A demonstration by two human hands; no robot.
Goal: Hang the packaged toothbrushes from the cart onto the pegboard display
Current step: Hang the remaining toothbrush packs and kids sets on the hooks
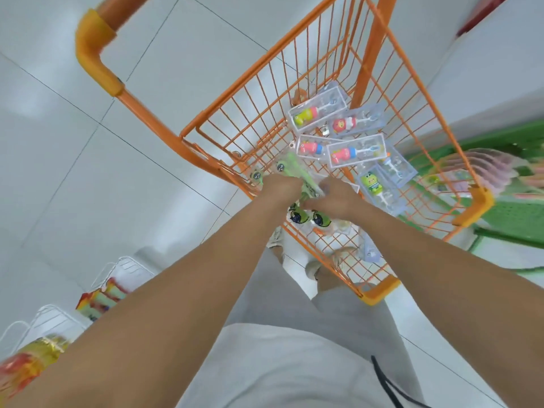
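Note:
An orange wire cart point(297, 81) stands in front of me, seen from above. Several clear packs of cartoon toothbrushes point(354, 153) lie on its bottom toward the far right. Both my hands reach down into the near left corner. My left hand point(281, 188) grips a bunch of green toothbrush packs point(290, 166) that stick up past its fingers. My right hand point(335, 200) is curled on the same bunch from the right side. Two dark green figure packs point(309, 217) lie just under my hands.
The green pegboard display point(512, 219) with pink packs hanging point(485, 169) is at the right, behind the cart. White wire baskets with colourful goods point(100, 298) sit low at the left. Grey floor tiles surround the cart. My legs are against its near edge.

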